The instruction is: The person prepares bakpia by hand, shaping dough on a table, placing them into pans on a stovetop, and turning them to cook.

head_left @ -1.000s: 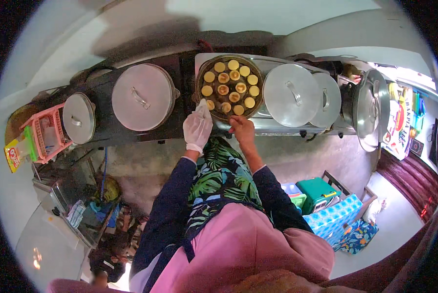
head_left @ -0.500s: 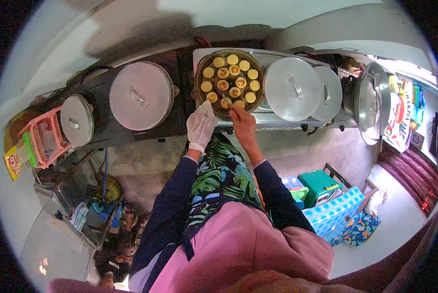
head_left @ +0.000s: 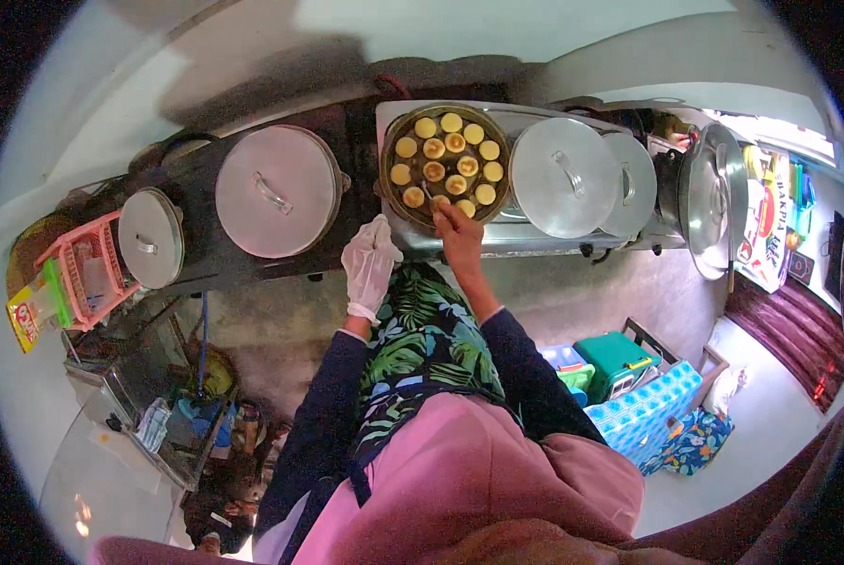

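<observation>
Bare right hand [head_left: 461,235]: over the pan's near edge, fingers drawn together; I cannot tell what they pinch. The rim, likely hot, could burn them if they dip.
Gloved left hand [head_left: 372,266]: near-left of the pan, fingers loosely bunched, any grip unclear; a thin glove could melt against hot metal.
Round flat cakes [head_left: 434,170]: inside the dark round pan [head_left: 395,196], some browned, others pale; uneven heat could scorch the browned ones.

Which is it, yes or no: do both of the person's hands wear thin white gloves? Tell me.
No, only the left hand wears a thin white glove; the right hand is bare.
</observation>
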`<state>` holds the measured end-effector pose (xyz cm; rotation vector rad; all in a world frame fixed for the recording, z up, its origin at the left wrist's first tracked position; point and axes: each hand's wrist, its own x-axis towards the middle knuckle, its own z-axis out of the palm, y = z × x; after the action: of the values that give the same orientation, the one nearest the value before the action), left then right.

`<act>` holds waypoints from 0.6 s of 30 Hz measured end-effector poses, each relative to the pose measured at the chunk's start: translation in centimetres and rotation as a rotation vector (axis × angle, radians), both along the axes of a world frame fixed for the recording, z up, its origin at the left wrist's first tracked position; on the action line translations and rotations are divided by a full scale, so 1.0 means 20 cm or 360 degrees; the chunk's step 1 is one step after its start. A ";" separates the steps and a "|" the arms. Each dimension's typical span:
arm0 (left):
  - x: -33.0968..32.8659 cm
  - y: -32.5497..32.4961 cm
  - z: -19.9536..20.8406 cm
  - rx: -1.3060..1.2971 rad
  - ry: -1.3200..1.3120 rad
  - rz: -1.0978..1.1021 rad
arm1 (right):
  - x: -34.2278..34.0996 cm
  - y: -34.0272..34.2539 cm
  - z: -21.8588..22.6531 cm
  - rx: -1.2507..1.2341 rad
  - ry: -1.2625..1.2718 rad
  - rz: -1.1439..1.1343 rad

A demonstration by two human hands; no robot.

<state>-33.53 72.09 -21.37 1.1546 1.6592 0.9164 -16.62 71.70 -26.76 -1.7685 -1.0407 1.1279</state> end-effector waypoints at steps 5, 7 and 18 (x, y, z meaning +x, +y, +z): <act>-0.06 0.05 -0.02 -0.0112 0.0150 -0.0055 | -0.08 -0.01 0.12 0.0049 -0.0152 0.0042; -0.05 0.09 -0.08 0.0064 0.0289 -0.0086 | -0.07 0.04 0.05 0.0141 -0.0037 -0.0092; -0.08 0.22 -0.63 0.0604 0.1809 -0.0926 | -0.10 0.12 0.05 -0.0707 0.0976 -0.0520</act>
<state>-35.08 76.42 -33.99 2.5537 1.7746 0.1336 -18.64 74.01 -25.86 -1.6557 -0.1337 1.6204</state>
